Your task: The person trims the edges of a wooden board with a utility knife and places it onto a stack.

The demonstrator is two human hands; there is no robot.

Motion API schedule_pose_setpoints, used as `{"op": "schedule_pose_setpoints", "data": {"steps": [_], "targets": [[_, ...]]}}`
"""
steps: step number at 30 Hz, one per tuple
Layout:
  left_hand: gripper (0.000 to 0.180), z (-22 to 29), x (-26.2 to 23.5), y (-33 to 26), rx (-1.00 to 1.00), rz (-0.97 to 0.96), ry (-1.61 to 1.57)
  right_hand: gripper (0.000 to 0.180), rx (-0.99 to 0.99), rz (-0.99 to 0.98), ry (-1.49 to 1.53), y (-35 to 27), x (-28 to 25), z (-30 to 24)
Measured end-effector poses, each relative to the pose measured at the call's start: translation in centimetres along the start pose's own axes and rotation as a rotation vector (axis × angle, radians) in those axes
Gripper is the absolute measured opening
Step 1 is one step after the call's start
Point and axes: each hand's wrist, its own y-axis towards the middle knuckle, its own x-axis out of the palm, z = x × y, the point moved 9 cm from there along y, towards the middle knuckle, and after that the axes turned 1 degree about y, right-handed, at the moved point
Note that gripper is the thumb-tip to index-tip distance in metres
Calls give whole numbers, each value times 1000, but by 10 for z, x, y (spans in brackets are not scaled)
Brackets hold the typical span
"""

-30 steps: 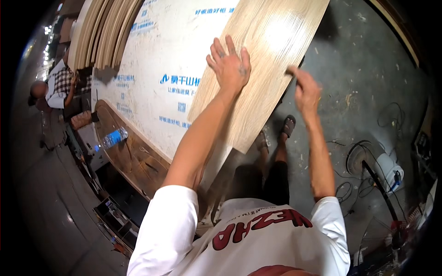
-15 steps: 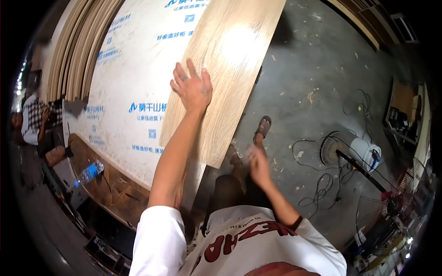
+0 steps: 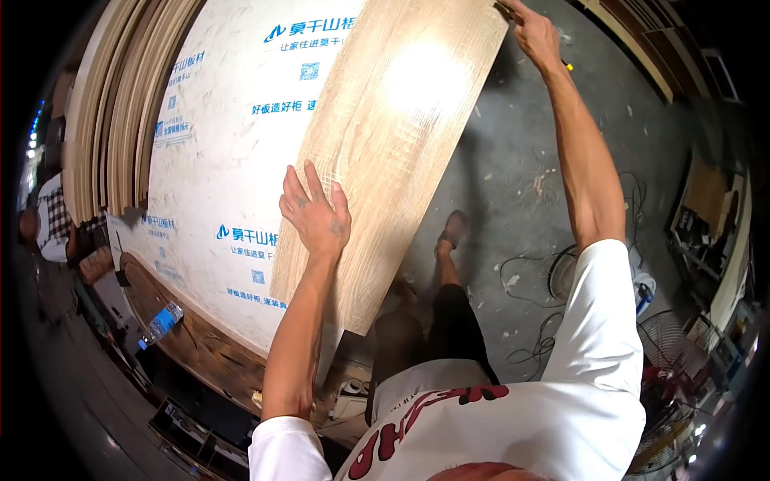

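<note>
A long light wood-grain board (image 3: 393,120) lies slantwise on a white sheet (image 3: 233,160) printed in blue. My left hand (image 3: 317,220) rests flat on the board's left side near its close end, fingers spread. At the board's far right edge is my right hand (image 3: 536,34), arm stretched forward and fingers closed. A small dark tool (image 3: 504,10) sticks out from these fingers against the board's edge; its kind cannot be made out.
Several boards (image 3: 120,104) stand stacked at the far left. A water bottle (image 3: 160,325) lies on the brown worktable (image 3: 216,353). Cables (image 3: 545,341) and a fan (image 3: 666,345) are on the floor at right. A person (image 3: 54,216) is at the far left.
My right hand has swung from beside my legs up to the board's far right edge. In the picture, the board, sheet and my left hand sit lower and slightly left.
</note>
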Motion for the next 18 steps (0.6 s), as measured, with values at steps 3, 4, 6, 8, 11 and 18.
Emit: {"op": "schedule_pose_setpoints", "data": {"steps": [3, 4, 6, 8, 11, 18], "targets": [[58, -6, -2, -4, -20, 7, 6, 34, 68, -79, 89, 4, 18, -1], [58, -2, 1, -1, -20, -1, 6, 37, 77, -79, 113, 3, 15, 12], [58, -1, 2, 1, -2, 2, 14, 40, 32, -80, 185, -3, 17, 18], [59, -3, 1, -1, -9, 1, 9, 40, -2, -109, 294, -15, 14, 9], [59, -3, -1, -1, -11, 23, -12, 36, 26, -96, 234, -53, 17, -12], [62, -10, 6, -8, 19, 92, -16, 56, -42, -85, 74, -214, 23, -102]]}}
